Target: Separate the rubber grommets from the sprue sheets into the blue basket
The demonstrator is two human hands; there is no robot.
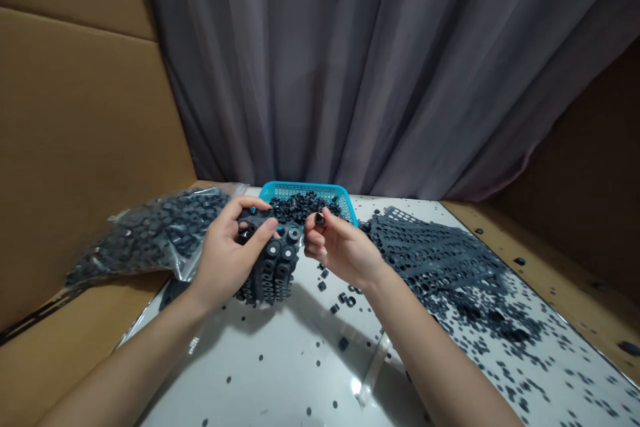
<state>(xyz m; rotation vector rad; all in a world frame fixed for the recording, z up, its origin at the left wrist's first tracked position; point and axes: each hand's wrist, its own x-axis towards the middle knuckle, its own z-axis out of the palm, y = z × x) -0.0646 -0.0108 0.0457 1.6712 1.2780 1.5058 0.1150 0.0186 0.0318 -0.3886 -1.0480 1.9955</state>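
Here, the left hand [231, 245] grips curved, holed black sheeting [270, 277], the right hand [346, 248] a dark piece [319, 219].

A grey curtain [310, 67] hangs in vertical folds across the far side, its lower edge meeting the far end of a glossy white surface [270, 387]. A brown cardboard wall [75, 147] with a horizontal crease bounds the left side; a darker brown panel [585, 140] stands in shadow at right. Light produces a bright reflection [355, 385] on the near part of the surface.
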